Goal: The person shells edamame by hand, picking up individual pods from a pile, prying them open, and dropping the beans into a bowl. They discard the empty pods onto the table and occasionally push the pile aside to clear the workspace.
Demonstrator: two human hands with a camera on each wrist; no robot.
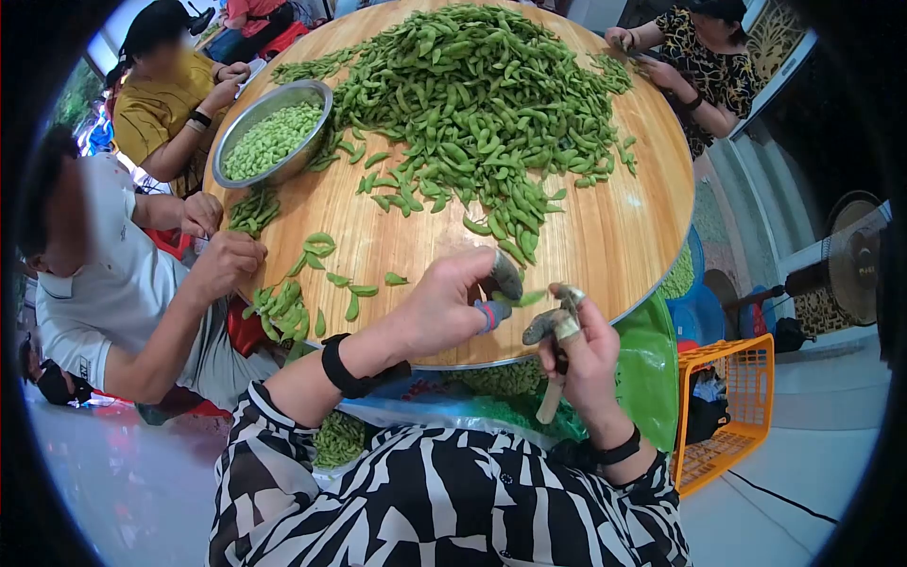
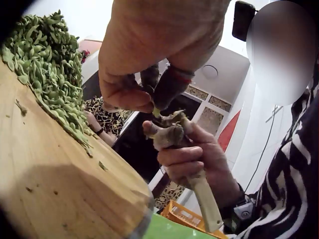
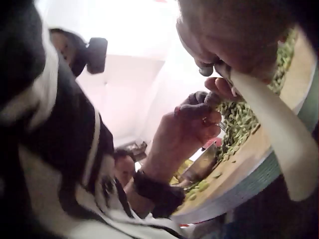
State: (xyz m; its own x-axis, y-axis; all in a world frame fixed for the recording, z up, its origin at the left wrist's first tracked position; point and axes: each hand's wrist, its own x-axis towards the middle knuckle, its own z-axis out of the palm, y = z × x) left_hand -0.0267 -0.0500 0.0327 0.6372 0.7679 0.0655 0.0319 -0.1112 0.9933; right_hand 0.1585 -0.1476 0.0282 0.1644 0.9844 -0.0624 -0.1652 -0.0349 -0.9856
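Note:
My left hand, with dark coverings on thumb and finger, pinches a green pod above the round table's near edge. Just right of it, my right hand curls round a tool whose pale handle points down; its working end is hidden by the fingers. Wrappings cover the right thumb and forefinger. In the left wrist view a bit of green shows between the left fingertips, close to the right hand. The pale handle also crosses the right wrist view.
A big heap of pods covers the far part of the wooden table. A metal bowl of shelled beans stands at the left, with loose pods nearer. People sit around the table. An orange crate stands at the right.

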